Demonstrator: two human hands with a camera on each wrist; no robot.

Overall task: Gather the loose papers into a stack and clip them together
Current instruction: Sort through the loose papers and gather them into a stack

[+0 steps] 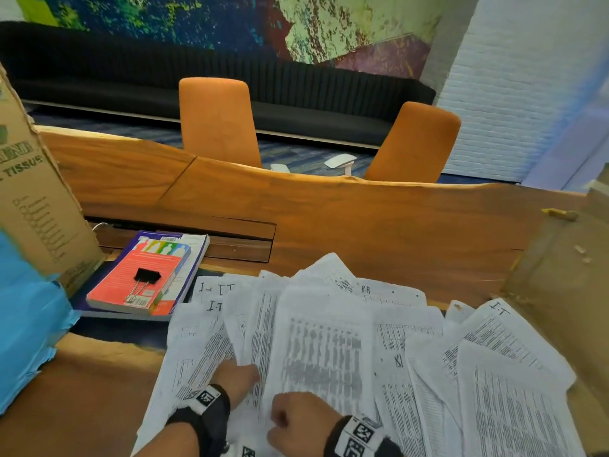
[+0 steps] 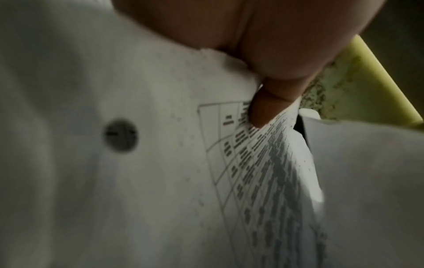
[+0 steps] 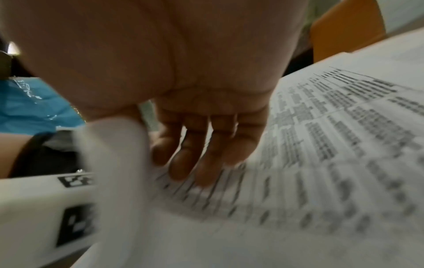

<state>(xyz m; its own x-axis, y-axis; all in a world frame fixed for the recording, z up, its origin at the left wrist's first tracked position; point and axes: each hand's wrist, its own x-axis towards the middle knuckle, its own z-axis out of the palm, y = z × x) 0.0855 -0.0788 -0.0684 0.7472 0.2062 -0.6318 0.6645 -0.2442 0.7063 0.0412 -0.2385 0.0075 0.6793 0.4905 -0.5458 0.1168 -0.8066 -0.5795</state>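
Note:
Several loose printed papers (image 1: 329,341) lie fanned out and overlapping on the near part of the wooden table (image 1: 362,219). My left hand (image 1: 244,374) reaches into the left side of the pile; its fingers are hidden among the sheets. In the left wrist view the thumb (image 2: 270,108) pinches a folded-up printed sheet (image 2: 252,172). My right hand (image 1: 290,420) grips the near edge of the top middle sheet. Its curled fingers (image 3: 199,150) lie on the print (image 3: 332,145), with a white paper edge (image 3: 114,145) curling up beside them. A black binder clip (image 1: 147,276) lies on a red book (image 1: 131,291) to the left.
The red book sits on a purple book (image 1: 194,258). A cardboard tissue box (image 1: 36,199) with blue wrapping (image 1: 26,324) stands at the left edge. More cardboard (image 1: 560,268) lies at the right. Two orange chairs (image 1: 217,120) (image 1: 415,143) stand beyond the table.

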